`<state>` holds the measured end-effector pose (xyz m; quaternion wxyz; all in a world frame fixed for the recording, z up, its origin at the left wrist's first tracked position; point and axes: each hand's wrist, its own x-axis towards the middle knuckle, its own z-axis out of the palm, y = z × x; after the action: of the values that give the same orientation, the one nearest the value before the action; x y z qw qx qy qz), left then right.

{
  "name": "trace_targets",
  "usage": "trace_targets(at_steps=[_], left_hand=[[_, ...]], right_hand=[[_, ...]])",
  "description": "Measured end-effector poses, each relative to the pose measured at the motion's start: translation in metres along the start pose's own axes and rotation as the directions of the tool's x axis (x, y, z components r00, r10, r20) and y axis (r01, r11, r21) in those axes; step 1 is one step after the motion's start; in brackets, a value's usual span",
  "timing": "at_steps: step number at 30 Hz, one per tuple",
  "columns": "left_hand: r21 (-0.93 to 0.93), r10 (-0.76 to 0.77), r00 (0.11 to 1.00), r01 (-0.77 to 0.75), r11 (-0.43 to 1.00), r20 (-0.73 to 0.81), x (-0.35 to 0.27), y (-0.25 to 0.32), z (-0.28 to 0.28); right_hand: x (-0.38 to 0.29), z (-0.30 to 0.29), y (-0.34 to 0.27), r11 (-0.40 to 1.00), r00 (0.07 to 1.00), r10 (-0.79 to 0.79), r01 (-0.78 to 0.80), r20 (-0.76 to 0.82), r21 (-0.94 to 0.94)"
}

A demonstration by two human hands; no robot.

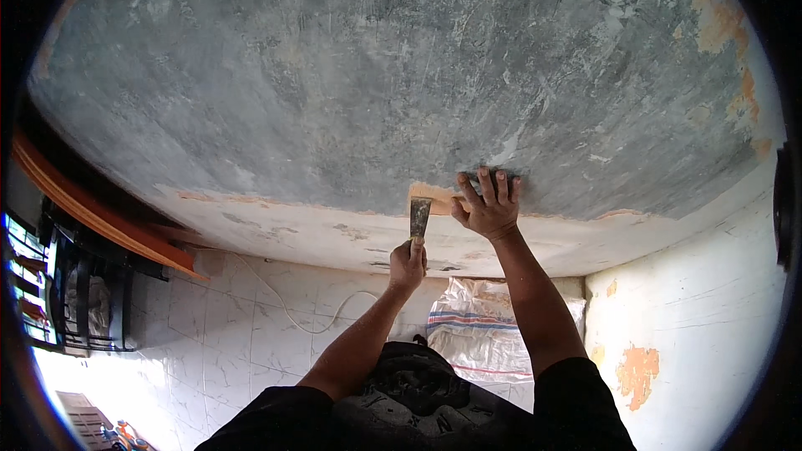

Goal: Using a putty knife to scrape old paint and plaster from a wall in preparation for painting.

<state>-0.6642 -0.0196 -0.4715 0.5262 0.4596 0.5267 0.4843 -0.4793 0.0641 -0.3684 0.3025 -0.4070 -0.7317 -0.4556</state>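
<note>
My left hand point(408, 264) is closed around the handle of a putty knife point(420, 216), whose worn metal blade points up against the wall. The blade's edge meets an orange patch point(432, 191) at the border between grey plaster point(351, 106) above and whitish paint point(301, 225) below. To the right of the blade, my right hand point(492, 207) lies with fingers spread on the wall, holding nothing; its fingertips touch the grey part and its thumb is beside the orange patch.
A woven plastic sack point(479, 332) lies on the tiled floor point(225, 319) at the wall's foot, with a white cable point(294, 322) to its left. An orange wooden frame point(100, 213) and black metal furniture point(97, 307) stand left. A side wall point(702, 313) with peeled patches rises right.
</note>
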Motion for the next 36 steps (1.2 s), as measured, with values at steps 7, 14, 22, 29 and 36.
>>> trace_targets(at_steps=[7,14,22,29,36], left_hand=[[0.094,0.03,0.998,-0.024,0.995,-0.06,-0.004,-0.022,-0.015],[-0.044,-0.083,0.996,0.082,0.996,-0.012,-0.007,-0.029,-0.017],[-0.151,-0.026,0.999,0.031,0.988,0.033,-0.004,0.007,-0.004],[-0.033,-0.013,1.0,0.014,0.999,0.023,-0.004,0.0,-0.007],[-0.044,-0.102,0.995,0.102,0.994,0.018,-0.017,-0.017,-0.011]], right_hand=[[0.001,0.002,0.0,1.0,1.0,-0.021,0.021,-0.009,-0.012],[0.001,0.002,0.001,1.0,1.0,-0.018,0.018,-0.005,-0.01],[0.0,0.0,0.0,1.0,1.0,-0.007,0.006,0.012,0.009],[-0.001,0.002,-0.001,1.0,1.0,0.003,-0.003,0.002,0.024],[-0.001,0.002,-0.001,1.0,1.0,0.004,-0.004,-0.001,0.01]])
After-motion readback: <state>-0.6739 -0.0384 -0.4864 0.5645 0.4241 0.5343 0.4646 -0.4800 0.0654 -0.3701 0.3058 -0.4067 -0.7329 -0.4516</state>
